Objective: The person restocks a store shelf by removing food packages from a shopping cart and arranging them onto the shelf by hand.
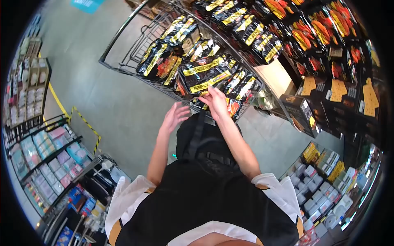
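Observation:
A wire shopping cart [132, 70] holds several black bags with yellow bands. My right hand [214, 100] reaches over the cart's near side, its fingers at the lower edge of a large black bag [205, 75]. Whether the fingers grip the bag or only touch it cannot be made out. To the left, my left hand [175, 118] is raised just outside the cart's near edge, fingers apart, holding nothing.
More black bags [254, 35] fill the shelf behind the cart. Brown-black boxes [301, 110] stand at the right. Racks of packets [53, 164] line the left, and small white boxes [314, 184] sit at lower right. Yellow tape [57, 98] marks the floor.

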### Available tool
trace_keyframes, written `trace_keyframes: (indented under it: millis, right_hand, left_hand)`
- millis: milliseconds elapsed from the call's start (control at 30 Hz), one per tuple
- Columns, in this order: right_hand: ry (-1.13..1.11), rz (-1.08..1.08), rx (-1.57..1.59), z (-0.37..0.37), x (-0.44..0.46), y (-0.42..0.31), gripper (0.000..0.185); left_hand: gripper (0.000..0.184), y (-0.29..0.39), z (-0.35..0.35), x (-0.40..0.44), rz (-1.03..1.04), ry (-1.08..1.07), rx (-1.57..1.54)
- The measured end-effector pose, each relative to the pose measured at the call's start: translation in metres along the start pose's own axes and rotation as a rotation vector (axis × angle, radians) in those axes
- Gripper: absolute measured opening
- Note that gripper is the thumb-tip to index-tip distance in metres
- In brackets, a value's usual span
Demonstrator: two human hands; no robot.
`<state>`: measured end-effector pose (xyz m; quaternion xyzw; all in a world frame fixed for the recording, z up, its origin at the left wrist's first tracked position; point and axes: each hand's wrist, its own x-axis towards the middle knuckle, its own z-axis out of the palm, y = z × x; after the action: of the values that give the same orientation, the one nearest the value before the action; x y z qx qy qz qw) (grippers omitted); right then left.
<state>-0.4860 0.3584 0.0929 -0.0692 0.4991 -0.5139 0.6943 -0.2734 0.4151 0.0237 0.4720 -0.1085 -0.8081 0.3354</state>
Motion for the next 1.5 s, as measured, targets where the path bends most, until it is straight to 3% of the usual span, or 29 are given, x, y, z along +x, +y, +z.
trace_keyframes:
  millis: [167,233,267,367,433,467,533,567,633,700,767,833,900,933,967,1067,1167,1233,1300,1333,1367,1433,1500]
  right_hand:
    - [0.098,-0.028,0.233,-0.011,-0.021,0.018,0.013]
    - [0.115,-0.003,0.326,-0.008,-0.035,0.010,0.012]
    - [0.119,0.043,0.361,-0.007,-0.042,0.008,0.013]
    - [0.145,0.090,0.385,-0.003,-0.057,0.005,0.016]
    - [0.096,0.107,0.313,-0.007,-0.060,-0.005,0.016]
    - [0.107,0.096,0.321,-0.008,-0.065,-0.013,0.016]
    - [-0.167,0.192,0.263,-0.004,-0.082,-0.038,0.017]
    - [-0.162,0.185,0.266,-0.001,-0.096,-0.055,0.017]
    - [-0.389,0.105,-0.193,0.005,-0.128,-0.105,0.017]
    - [-0.376,-0.216,-0.481,-0.018,-0.140,-0.140,0.016]
    - [-0.091,-0.431,-0.546,-0.051,-0.127,-0.161,0.013]
    - [0.185,-0.475,-0.971,-0.083,-0.109,-0.172,0.016]
    - [0.152,-0.347,-1.185,-0.112,-0.097,-0.167,0.031]
    - [0.107,-0.330,-1.241,-0.130,-0.091,-0.155,0.033]
    - [0.061,-0.312,-1.298,-0.142,-0.090,-0.146,0.035]
    - [0.058,-0.345,-1.198,-0.149,-0.096,-0.144,0.038]
    - [0.019,-0.300,-1.135,-0.168,-0.094,-0.150,0.032]
    - [-0.005,-0.247,-1.092,-0.191,-0.086,-0.145,0.028]
    - [-0.068,-0.393,-0.829,-0.225,-0.068,-0.128,0.023]
    - [-0.068,-0.325,-0.702,-0.212,-0.082,-0.153,0.020]
    - [-0.045,-0.311,-0.753,-0.231,-0.077,-0.154,0.022]
    - [-0.065,-0.264,-0.610,-0.243,-0.080,-0.173,0.021]
    - [0.011,-0.271,-0.646,-0.251,-0.089,-0.204,0.026]
  left_hand:
    - [0.069,-0.012,0.059,0.055,0.048,-0.021,-0.080]
    - [0.076,-0.022,0.069,0.079,0.104,-0.253,-0.387]
    - [0.086,-0.028,0.075,0.084,0.099,-0.119,-0.496]
    - [0.081,-0.019,0.115,0.083,0.293,0.105,-0.337]
    - [0.077,-0.054,0.065,0.135,0.151,-0.070,-0.431]
    - [0.073,-0.045,0.082,0.123,0.103,-0.156,-0.516]
    - [0.068,-0.035,0.106,0.114,0.050,-0.249,-0.599]
    - [0.067,-0.035,0.111,0.118,0.017,-0.289,-0.570]
    - [0.064,-0.034,0.119,0.130,-0.037,-0.365,-0.517]
    - [0.062,-0.039,0.122,0.133,-0.094,-0.421,-0.470]
    - [0.059,-0.040,0.128,0.145,-0.151,-0.490,-0.410]
    - [0.056,-0.057,0.124,0.175,-0.176,-0.383,-0.421]
    - [0.056,-0.061,0.129,0.163,-0.248,-0.365,-0.336]
    - [0.055,-0.032,0.170,0.123,-0.264,-0.382,-0.386]
    - [0.055,-0.043,0.158,0.134,-0.300,-0.227,-0.372]
    - [0.058,-0.036,0.182,0.119,-0.420,-0.347,-0.317]
    - [0.073,-0.035,0.211,0.112,-0.461,-0.230,-0.129]
    - [0.080,-0.046,0.214,0.126,-0.437,-0.270,-0.120]
    - [0.078,-0.048,0.228,0.126,-0.433,-0.220,-0.093]
    - [0.074,-0.059,0.223,0.138,-0.419,-0.215,-0.147]
    - [0.071,-0.070,0.209,0.154,-0.392,-0.300,-0.158]
    - [0.072,-0.056,0.255,0.130,-0.336,-0.143,-0.012]
    - [0.070,-0.070,0.233,0.152,-0.315,-0.284,-0.117]
